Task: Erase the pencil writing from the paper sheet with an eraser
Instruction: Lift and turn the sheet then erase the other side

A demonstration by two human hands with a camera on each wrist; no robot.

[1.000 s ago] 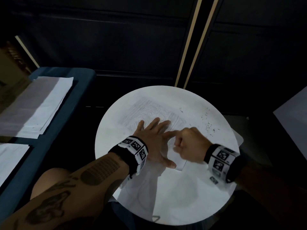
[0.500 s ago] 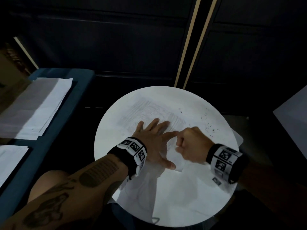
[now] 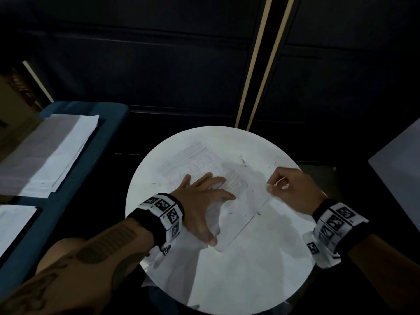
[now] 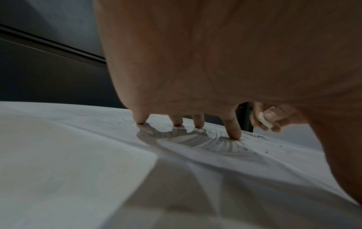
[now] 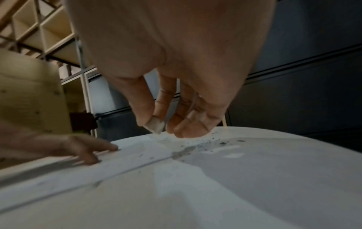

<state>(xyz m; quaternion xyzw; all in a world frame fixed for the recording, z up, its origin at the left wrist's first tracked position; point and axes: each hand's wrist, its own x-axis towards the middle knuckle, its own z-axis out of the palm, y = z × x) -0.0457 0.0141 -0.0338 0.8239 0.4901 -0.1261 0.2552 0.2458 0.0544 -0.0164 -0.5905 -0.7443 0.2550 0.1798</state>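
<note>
A paper sheet (image 3: 241,201) with faint pencil lines (image 3: 188,158) lies on the round white table (image 3: 227,280). My left hand (image 3: 204,198) lies spread on the sheet, its fingertips (image 4: 234,136) pressing the paper down. My right hand (image 3: 288,189) hovers just above the sheet's right edge and pinches a small white eraser (image 5: 155,124) between thumb and fingers; the eraser (image 4: 263,120) also shows in the left wrist view. The eraser hangs slightly above the paper (image 5: 137,155), not touching it.
Dark eraser crumbs (image 5: 205,143) lie scattered on the table beyond the sheet's right edge. A blue bench (image 3: 97,160) with stacks of paper (image 3: 50,153) stands to the left. Dark cabinets are behind, and wooden shelving (image 5: 39,31) is at the far left.
My right hand has lifted off the sheet and swung right, away from the left hand, with the eraser in it. The left hand stays spread on the paper.
</note>
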